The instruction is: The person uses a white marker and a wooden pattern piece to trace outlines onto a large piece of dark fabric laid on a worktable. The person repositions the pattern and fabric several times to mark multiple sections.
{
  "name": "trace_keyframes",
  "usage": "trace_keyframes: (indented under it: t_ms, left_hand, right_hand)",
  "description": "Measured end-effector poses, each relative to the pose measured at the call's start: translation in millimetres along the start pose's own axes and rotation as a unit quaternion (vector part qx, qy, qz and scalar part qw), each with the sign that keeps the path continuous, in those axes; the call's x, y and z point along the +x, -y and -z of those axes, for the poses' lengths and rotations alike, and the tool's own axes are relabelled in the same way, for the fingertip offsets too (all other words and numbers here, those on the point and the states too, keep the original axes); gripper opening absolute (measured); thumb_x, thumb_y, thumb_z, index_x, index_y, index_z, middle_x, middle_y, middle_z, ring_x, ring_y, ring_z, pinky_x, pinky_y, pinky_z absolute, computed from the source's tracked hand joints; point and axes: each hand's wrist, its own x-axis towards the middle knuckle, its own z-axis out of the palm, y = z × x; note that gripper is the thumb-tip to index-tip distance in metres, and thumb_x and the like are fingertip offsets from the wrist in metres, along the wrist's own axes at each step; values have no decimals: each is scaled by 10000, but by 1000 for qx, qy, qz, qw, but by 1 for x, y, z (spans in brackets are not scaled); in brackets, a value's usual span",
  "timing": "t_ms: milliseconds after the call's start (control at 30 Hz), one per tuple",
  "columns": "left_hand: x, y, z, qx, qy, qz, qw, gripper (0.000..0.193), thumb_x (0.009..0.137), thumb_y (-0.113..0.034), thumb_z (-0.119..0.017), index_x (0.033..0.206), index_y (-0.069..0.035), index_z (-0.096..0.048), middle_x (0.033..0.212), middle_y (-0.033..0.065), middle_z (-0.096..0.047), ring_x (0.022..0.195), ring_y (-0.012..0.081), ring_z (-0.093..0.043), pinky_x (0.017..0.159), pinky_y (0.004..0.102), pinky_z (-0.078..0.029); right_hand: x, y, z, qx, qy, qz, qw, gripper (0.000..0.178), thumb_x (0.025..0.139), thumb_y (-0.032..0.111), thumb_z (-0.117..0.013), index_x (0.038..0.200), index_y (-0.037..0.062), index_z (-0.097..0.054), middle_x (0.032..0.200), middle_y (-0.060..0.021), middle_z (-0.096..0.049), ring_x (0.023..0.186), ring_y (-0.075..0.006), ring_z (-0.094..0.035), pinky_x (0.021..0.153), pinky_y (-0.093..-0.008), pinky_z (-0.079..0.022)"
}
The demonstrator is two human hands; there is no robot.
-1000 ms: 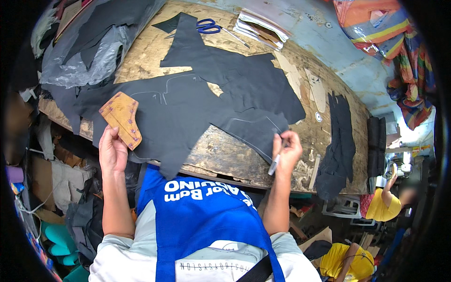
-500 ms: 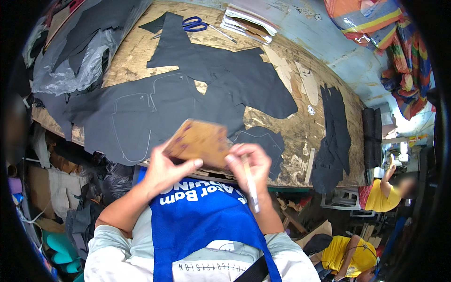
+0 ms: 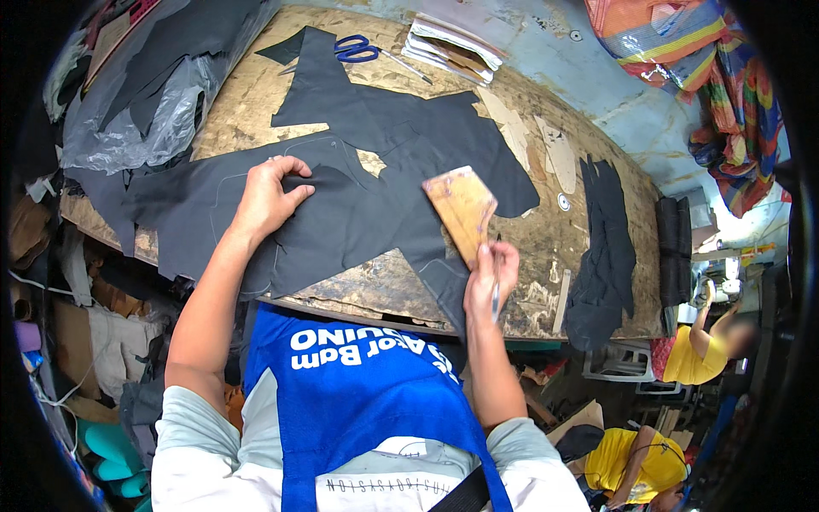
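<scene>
A large sheet of black fabric (image 3: 358, 162) with pale traced outlines lies across a worn wooden table (image 3: 546, 247). My left hand (image 3: 266, 198) pinches a fold of this fabric near its left part. My right hand (image 3: 490, 275) holds a brown cardboard pattern piece (image 3: 461, 210) upright above the fabric's near right edge, together with a thin pen (image 3: 496, 290) pointing down between the fingers.
Blue-handled scissors (image 3: 357, 49) and a stack of card pieces (image 3: 452, 47) lie at the table's far edge. Dark fabric strips (image 3: 604, 256) lie on the right, and clear plastic with dark cloth (image 3: 136, 111) on the left. Two people in yellow shirts (image 3: 691, 358) are at the lower right.
The cardboard pattern passed from my left hand to my right hand, which also keeps the pen. My left hand moved out over the table and gripped the black fabric.
</scene>
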Motion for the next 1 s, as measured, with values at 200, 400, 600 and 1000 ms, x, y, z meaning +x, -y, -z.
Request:
trace_keyframes:
  t_ms: [200,400,600,1000]
  left_hand:
    - [-41,-46,-2,9,-84,-19,996,227,713,-80,-746,906,-19,-644,916,146,-645,836,293,-626,773,353,-502]
    - [-97,-100,-38,-9,202,-178,963,483,777,-325,-719,1133,-24,-595,1252,210,-517,1206,363,-467,1006,539,-339]
    - [-102,-87,-64,194,339,-90,916,990,768,-659,-570,1387,74,-325,1463,318,-217,1396,452,-130,1054,682,-69]
    - [-107,-91,-74,183,299,-82,933,1073,753,-724,-521,1378,122,-304,1454,370,-164,1379,520,-64,1063,668,-11]
  right_hand:
    - [5,28,2,60,1,-50,997,224,854,-26,-615,1019,68,-495,980,-85,-578,855,-152,-595,622,-302,-559]
    - [29,20,-56,-89,219,-58,970,167,852,-23,-620,993,28,-546,990,-90,-642,884,-142,-626,745,-244,-503]
    - [32,23,-59,-145,160,-64,974,209,934,117,-566,1103,-2,-601,953,-85,-670,847,-124,-640,680,-233,-501]
    - [14,28,-68,-70,193,-89,975,168,908,89,-611,1041,-14,-613,891,-74,-638,770,-130,-632,639,-240,-526]
